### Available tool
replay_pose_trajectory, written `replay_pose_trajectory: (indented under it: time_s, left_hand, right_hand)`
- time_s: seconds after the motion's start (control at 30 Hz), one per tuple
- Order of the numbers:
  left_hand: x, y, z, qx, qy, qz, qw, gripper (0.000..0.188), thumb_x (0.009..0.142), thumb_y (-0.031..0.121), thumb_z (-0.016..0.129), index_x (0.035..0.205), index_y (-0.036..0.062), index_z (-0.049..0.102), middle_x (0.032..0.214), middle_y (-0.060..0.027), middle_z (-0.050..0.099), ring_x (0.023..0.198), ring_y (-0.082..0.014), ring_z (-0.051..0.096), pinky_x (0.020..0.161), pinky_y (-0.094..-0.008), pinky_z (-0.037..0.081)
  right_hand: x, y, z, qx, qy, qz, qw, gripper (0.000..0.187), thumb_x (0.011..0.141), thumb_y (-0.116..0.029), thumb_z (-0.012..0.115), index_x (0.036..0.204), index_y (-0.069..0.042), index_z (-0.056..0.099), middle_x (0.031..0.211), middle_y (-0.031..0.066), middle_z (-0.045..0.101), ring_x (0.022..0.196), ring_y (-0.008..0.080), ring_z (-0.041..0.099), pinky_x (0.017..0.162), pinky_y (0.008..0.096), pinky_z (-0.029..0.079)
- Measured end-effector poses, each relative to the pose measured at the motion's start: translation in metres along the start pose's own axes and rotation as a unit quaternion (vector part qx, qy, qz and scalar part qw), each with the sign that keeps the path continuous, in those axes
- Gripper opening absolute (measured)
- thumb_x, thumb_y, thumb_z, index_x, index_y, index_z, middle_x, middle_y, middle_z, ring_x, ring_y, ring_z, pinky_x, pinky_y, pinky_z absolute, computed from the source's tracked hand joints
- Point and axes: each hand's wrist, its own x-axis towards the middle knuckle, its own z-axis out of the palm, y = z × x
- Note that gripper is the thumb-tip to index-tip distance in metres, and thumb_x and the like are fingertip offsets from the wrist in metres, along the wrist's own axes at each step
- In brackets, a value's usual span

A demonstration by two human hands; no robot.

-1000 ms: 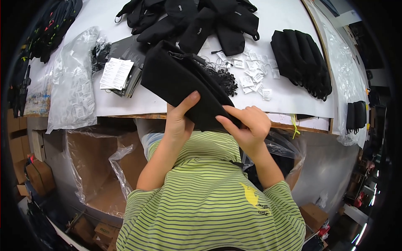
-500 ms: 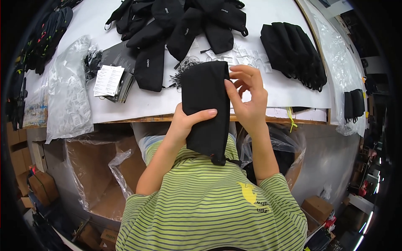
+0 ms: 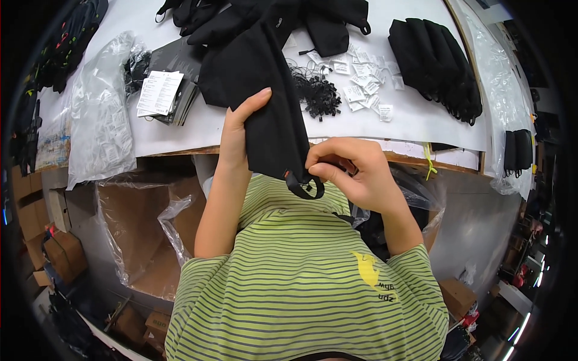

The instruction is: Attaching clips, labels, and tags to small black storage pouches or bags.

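Note:
A black fabric pouch (image 3: 274,132) is held over the front edge of the white table, slanting down toward me. My left hand (image 3: 238,129) grips its left side, thumb on top and the other fingers hidden beneath. My right hand (image 3: 360,171) is closed at the pouch's lower right edge, thumb and forefinger pinched together there; whatever small part lies between the fingertips is hidden. A short black strap loop (image 3: 305,191) with a small red tab hangs from the pouch's lower end. Beyond it lies a pile of similar black pouches (image 3: 226,27).
Black tag strings (image 3: 320,95) and white labels (image 3: 365,78) lie right of the pouch. A row of black pouches (image 3: 427,66) sits farther right. Printed cards (image 3: 161,91) and a clear plastic bag (image 3: 102,120) lie left. Below stands a plastic-lined carton (image 3: 135,234).
The pouch has moved away from me and tilted, its far end now over the pile. My right hand has come down its right edge from the top to near the loop.

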Motion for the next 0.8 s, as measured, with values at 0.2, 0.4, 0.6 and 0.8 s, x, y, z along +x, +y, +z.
replay_pose_trajectory:
  time_s: [0.2, 0.4, 0.6, 0.8]
  left_hand:
    - [-0.004, -0.005, 0.022, 0.06, 0.078, 0.102, 0.99, 0.03, 0.083, 0.012, 0.066, 0.109, 0.0004, 0.057, 0.096, -0.0075, 0.063, 0.084, -0.0153, 0.065, 0.071, -0.0276, 0.055]
    - [-0.029, -0.015, 0.017, 0.081, -0.001, 0.023, 0.996, 0.04, 0.089, 0.022, 0.063, 0.122, 0.0034, 0.048, 0.11, -0.0066, 0.058, 0.096, -0.0151, 0.06, 0.081, -0.0275, 0.049]
    - [-0.022, 0.006, -0.019, 0.498, -0.048, 0.428, 0.752, 0.055, 0.078, 0.011, 0.072, 0.126, 0.0023, 0.046, 0.112, -0.0098, 0.056, 0.097, -0.0196, 0.056, 0.085, -0.0288, 0.043]
    - [-0.024, 0.028, -0.015, 0.557, -0.135, 0.398, 0.716, 0.029, 0.076, 0.005, 0.071, 0.104, 0.0011, 0.065, 0.092, -0.0083, 0.06, 0.084, -0.0197, 0.057, 0.077, -0.027, 0.044]
  right_hand:
    - [0.004, 0.001, -0.002, -0.289, 0.082, -0.115, 0.947, 0.036, 0.072, -0.012, 0.071, 0.107, -0.017, 0.064, 0.119, 0.006, 0.052, 0.114, 0.0223, 0.045, 0.098, 0.038, 0.032]
    - [0.012, 0.029, 0.005, -0.271, 0.101, -0.175, 0.941, 0.051, 0.063, -0.004, 0.072, 0.111, -0.017, 0.063, 0.095, 0.0069, 0.059, 0.082, 0.0251, 0.061, 0.073, 0.0359, 0.052]
    - [0.003, 0.036, -0.011, 0.075, 0.148, -0.023, 0.986, 0.049, 0.07, 0.004, 0.072, 0.115, -0.002, 0.053, 0.099, 0.0064, 0.06, 0.086, 0.0142, 0.062, 0.076, 0.0257, 0.049]
    - [0.008, 0.028, -0.024, -0.014, 0.061, -0.006, 0.998, 0.045, 0.069, -0.013, 0.081, 0.108, -0.006, 0.06, 0.1, 0.0063, 0.062, 0.088, 0.0193, 0.064, 0.076, 0.0298, 0.052]
